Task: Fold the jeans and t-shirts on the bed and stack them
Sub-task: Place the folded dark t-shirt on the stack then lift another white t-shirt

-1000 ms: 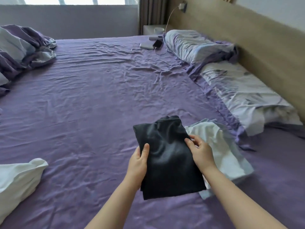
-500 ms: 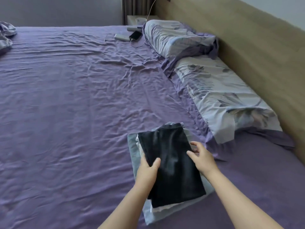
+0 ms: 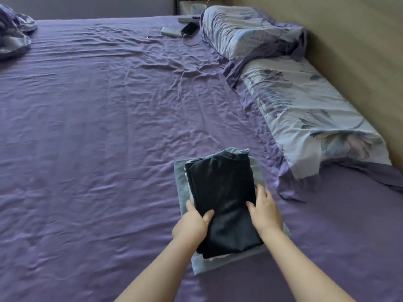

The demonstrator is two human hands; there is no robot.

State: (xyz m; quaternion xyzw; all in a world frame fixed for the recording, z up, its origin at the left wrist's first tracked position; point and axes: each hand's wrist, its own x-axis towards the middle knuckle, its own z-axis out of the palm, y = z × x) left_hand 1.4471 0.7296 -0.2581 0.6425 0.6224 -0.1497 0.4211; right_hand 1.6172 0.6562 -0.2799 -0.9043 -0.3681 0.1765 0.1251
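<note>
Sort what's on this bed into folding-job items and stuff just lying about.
Job: folded dark garment, on the light folded stack, gripped by left hand and right hand.
Lying about: pillows, phone, power bank, bunched duvet.

Soft, dimmish daylight (no glare); faint shadows; wide-angle bowing at edges; slight overall softness

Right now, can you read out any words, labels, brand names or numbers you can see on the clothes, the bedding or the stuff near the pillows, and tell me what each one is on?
No readable text anywhere in this view.
Dark folded garment: no print or tag showing.
Phone: screen dark, nothing legible.
White power bank: any marking too small to read.
Pillowcases: floral pattern only, no lettering.
</note>
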